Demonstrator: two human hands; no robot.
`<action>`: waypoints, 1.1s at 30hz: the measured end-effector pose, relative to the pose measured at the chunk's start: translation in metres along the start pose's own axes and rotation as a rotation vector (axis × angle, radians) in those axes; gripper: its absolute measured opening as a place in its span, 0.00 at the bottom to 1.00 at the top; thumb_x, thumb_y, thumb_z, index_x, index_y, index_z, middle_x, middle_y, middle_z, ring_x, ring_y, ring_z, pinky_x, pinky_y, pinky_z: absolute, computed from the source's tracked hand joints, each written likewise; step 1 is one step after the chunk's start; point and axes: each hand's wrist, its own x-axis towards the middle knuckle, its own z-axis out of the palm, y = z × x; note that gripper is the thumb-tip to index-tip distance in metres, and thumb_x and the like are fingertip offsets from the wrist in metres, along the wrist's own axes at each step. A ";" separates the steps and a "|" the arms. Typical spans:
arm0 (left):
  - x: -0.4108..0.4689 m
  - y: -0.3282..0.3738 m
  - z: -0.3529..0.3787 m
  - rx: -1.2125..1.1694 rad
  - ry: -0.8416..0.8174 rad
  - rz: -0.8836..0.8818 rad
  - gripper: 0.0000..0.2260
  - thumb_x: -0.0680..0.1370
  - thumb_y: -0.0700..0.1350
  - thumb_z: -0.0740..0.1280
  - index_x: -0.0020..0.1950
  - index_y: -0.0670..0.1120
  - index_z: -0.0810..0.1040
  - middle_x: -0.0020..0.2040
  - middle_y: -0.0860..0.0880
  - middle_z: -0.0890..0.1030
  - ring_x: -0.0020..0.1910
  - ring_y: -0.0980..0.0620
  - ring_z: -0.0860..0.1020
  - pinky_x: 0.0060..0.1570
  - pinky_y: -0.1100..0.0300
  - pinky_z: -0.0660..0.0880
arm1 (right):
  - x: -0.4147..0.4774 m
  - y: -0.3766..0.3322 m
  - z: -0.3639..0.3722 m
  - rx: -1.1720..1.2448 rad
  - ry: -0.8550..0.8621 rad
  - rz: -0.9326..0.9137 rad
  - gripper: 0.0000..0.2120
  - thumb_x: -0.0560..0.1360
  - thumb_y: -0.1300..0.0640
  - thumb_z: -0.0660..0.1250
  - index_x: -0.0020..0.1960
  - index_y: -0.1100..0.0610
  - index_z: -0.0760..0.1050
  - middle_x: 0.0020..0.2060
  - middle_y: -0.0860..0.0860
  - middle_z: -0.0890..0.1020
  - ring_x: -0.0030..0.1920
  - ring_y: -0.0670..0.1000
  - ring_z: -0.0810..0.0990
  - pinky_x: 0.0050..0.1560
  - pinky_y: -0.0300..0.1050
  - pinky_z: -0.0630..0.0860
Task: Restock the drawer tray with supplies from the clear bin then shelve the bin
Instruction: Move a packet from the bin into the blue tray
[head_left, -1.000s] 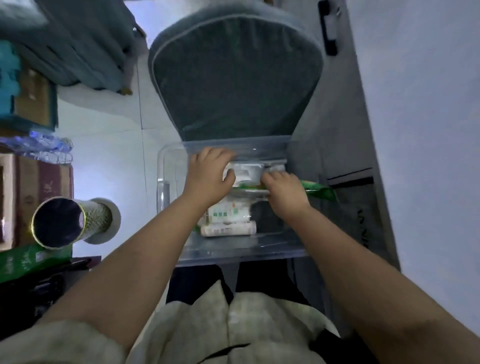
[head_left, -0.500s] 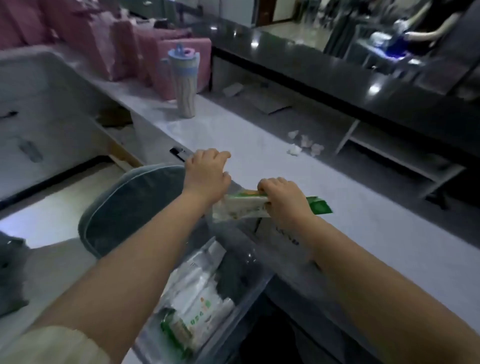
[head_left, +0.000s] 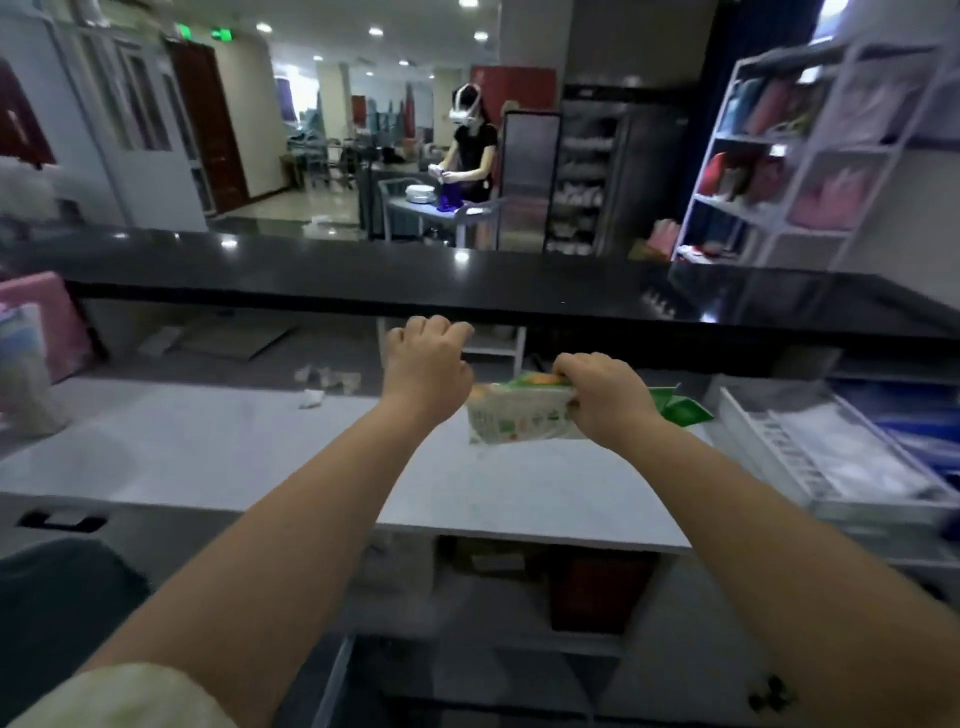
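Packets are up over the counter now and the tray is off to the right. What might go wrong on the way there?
1. The right hand pinches the packets by one end only; the left hand looks closed beside them, so the free end could sag or one could slip out.
2. The tray sits at the frame's right edge, blurred, and already holds clear-wrapped items, so a drop could land on top of those.

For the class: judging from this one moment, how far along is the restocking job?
Done: a green-and-white packet is out of the bin and held in the right hand above the white counter. In hand: carrying it; the left hand looks empty. Left: placing it in the drawer tray at right, and shelving the bin, which is out of sight.
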 end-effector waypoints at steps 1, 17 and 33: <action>0.004 0.031 0.008 -0.014 -0.005 0.033 0.20 0.73 0.46 0.62 0.66 0.50 0.72 0.59 0.48 0.76 0.58 0.44 0.70 0.56 0.48 0.65 | -0.018 0.027 -0.009 -0.023 -0.005 0.035 0.13 0.67 0.64 0.66 0.50 0.55 0.71 0.44 0.53 0.78 0.45 0.58 0.74 0.43 0.51 0.70; 0.065 0.459 0.143 -0.110 -0.133 0.382 0.19 0.73 0.47 0.63 0.64 0.50 0.71 0.56 0.48 0.75 0.56 0.45 0.71 0.54 0.48 0.65 | -0.271 0.403 -0.124 -0.275 0.030 0.428 0.10 0.67 0.67 0.64 0.48 0.61 0.74 0.42 0.59 0.79 0.44 0.62 0.75 0.42 0.55 0.70; 0.244 0.617 0.340 -0.200 -0.221 0.486 0.18 0.74 0.47 0.62 0.64 0.52 0.71 0.57 0.50 0.75 0.57 0.46 0.70 0.54 0.50 0.66 | -0.211 0.659 -0.087 -0.332 0.059 0.541 0.12 0.67 0.67 0.67 0.50 0.59 0.75 0.40 0.57 0.79 0.40 0.59 0.74 0.40 0.49 0.65</action>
